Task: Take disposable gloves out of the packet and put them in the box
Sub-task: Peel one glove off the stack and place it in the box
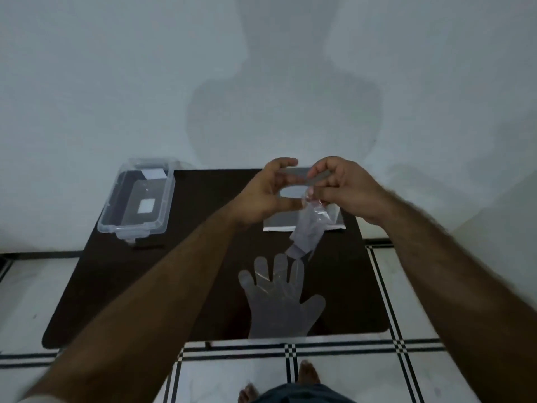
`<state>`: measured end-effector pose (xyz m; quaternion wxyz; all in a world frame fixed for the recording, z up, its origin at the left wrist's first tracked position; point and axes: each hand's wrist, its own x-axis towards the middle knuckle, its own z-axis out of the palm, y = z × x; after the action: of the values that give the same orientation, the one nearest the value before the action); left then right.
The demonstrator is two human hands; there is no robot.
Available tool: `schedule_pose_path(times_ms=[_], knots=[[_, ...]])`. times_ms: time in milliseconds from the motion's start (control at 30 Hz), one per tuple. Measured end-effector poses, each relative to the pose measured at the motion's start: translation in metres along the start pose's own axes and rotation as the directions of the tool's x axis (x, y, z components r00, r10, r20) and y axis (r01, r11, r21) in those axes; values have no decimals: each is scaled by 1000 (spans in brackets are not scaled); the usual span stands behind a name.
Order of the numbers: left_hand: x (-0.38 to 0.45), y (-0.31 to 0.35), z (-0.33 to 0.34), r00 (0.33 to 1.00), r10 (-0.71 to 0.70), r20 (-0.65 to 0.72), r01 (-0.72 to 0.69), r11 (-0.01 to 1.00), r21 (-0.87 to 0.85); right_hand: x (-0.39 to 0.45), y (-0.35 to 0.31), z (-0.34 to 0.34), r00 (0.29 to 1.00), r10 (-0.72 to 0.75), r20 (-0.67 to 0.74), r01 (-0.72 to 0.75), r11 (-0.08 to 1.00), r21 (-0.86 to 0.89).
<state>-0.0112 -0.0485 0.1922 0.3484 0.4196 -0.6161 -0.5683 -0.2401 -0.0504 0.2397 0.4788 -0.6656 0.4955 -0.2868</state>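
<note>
Above the far side of the dark table [145, 286], my left hand [267, 193] and my right hand [343, 187] hold a grey glove packet [293, 171] between them. From my right fingers a folded clear disposable glove [308, 228] hangs down, partly unfolded. A second clear glove [279, 298] lies flat on the table near the front edge, fingers pointing away from me. The clear plastic box [136, 199] stands open at the table's far left corner.
A flat grey-and-white packet sheet [282, 222] lies on the table under my hands. A pale wall rises right behind the table. White floor tiles with black lines surround it, and my bare feet [308, 373] show at the bottom.
</note>
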Motion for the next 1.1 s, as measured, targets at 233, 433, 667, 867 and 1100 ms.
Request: schedule_pose_path(times_ms=[233,433,667,867,1100], knots=[[13,51,-10,997,72,-22,-72,997,4,12,-58,-20,992,-126,0,125,985,-122],[9,56,-29,984,102,-145,-120,986,-118,22,-56,-31,990,-124,68,134,976,-171],[-9,61,-68,952,65,-298,-127,973,-192,66,-29,-23,951,-203,233,259,935,-242],[-40,44,-111,865,8,-502,-137,966,-220,108,-33,14,940,-250,231,247,968,41],[-72,6,-192,756,-85,-649,-123,955,-269,161,-55,98,960,-151,236,96,968,233]])
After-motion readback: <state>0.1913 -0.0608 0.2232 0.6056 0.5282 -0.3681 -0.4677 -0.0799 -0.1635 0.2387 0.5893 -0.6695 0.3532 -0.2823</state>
